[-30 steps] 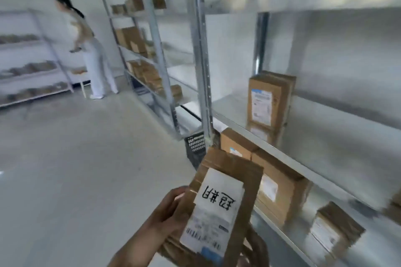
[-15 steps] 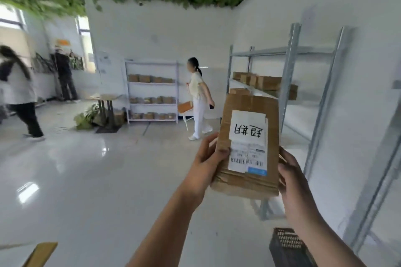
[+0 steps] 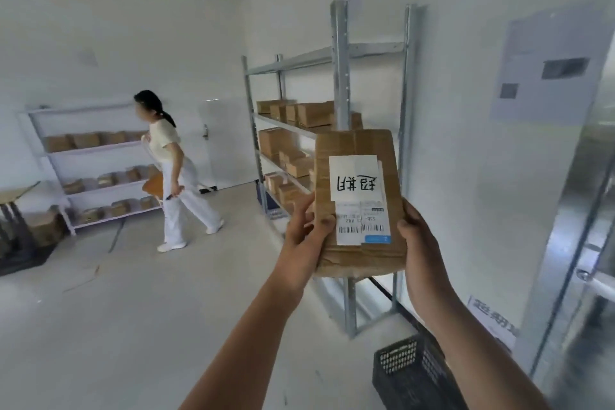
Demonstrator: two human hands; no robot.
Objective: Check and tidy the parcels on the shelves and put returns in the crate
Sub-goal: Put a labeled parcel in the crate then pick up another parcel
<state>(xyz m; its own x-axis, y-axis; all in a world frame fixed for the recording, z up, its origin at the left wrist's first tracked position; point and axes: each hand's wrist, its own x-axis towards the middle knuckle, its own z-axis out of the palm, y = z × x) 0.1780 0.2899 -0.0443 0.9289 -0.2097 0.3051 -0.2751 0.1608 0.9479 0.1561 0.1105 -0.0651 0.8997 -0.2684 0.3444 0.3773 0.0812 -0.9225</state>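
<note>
Above the floor's black crate (image 3: 412, 373), lifted clear of the shelves (image 3: 299, 123) since a second ago, parcel (image 3: 357, 203) clasped by left grip (image 3: 304, 233) and right grip (image 3: 416, 236), apparently bound cratewards.

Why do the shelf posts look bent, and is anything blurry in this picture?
Head view: the wide-angle lens bows the shelf posts and walls; the parcel held by the left hand and right hand is fairly sharp, its barcode print too soft to read; the crate is soft; lighting is even.
</note>
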